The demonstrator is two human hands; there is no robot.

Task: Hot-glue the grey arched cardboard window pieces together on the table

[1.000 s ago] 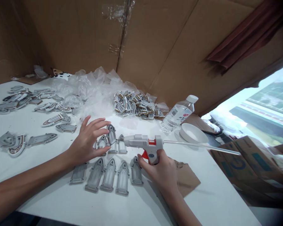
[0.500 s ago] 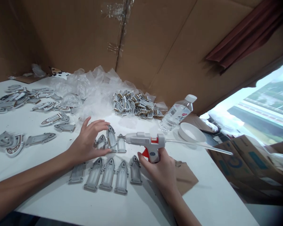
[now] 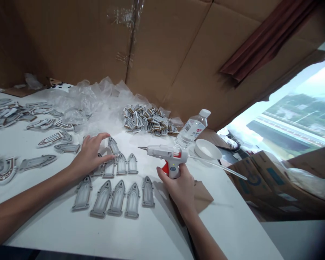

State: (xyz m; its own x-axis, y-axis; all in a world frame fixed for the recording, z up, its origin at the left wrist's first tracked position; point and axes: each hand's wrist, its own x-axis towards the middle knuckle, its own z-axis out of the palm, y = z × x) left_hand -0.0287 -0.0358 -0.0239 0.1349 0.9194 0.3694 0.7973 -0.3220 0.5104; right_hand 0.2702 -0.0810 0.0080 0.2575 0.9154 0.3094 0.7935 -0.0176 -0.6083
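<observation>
My right hand (image 3: 180, 186) grips a white hot glue gun (image 3: 166, 153) with a red trigger; its nozzle points left and a long clear glue stick sticks out behind. My left hand (image 3: 90, 153) pinches a small grey arched piece (image 3: 113, 145) between thumb and fingertips, tilted above the table. Beneath and beside it stands a row of small arched pieces (image 3: 132, 163), partly hidden by the hand at its left. Nearer to me lies a row of larger arched pieces (image 3: 117, 198). The nozzle is apart from the held piece.
A pile of small arched pieces (image 3: 148, 120) lies at the back beside crumpled clear plastic (image 3: 97, 97). More grey pieces (image 3: 44, 158) are scattered at left. A water bottle (image 3: 191, 129), a white bowl (image 3: 208, 149) and a cardboard scrap (image 3: 203, 196) are on the right.
My left hand has moved left with a small piece held up, uncovering more of the small row. The glue gun's nozzle now points at bare space, away from the pieces. The view has shifted slightly.
</observation>
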